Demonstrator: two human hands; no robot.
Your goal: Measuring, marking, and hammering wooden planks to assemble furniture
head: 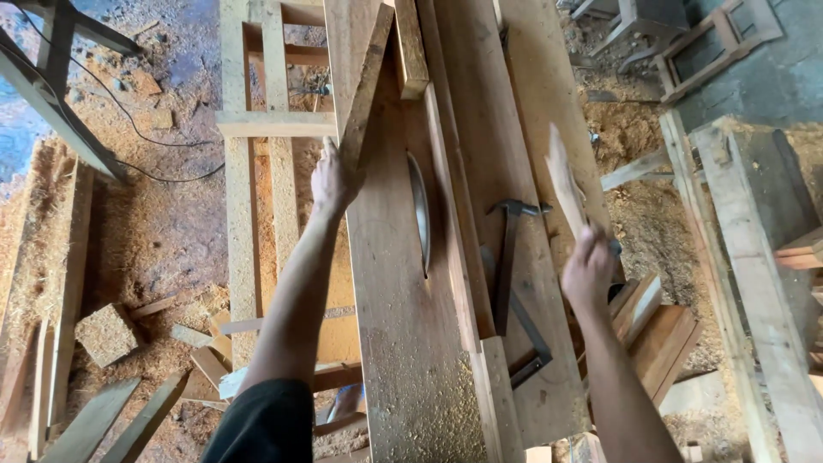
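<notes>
The landmark here is the saw blade (419, 210), a thin grey metal curve that sticks up through a slot in the middle of the tabletop (403, 343).

The left hand (332, 178) is just to the left of the saw blade. Its grip is curled around the near end of a long wood strip (367, 86). The strip is flat, narrow and brown, and it runs away from the hand, slanting up past the far end of the blade.

The right hand (588, 267) is to the right of the saw blade, out past the tabletop's edge. Its grip is pinched on the bottom of a thin wood sliver (563, 176). The sliver is pale, rough and blurry, and it points up from the hand.

Between the saw blade and the right hand lies a hammer (507, 257) with a dark metal head and a long handle. It rests flat on the tabletop.

The tabletop is made of long brown boards, scratched and dusty. Pale sawdust (411, 403) sits on the part nearer than the blade.

Left of the saw blade, down on the floor, more sawdust and short wood blocks (107, 333) lie about.
</notes>
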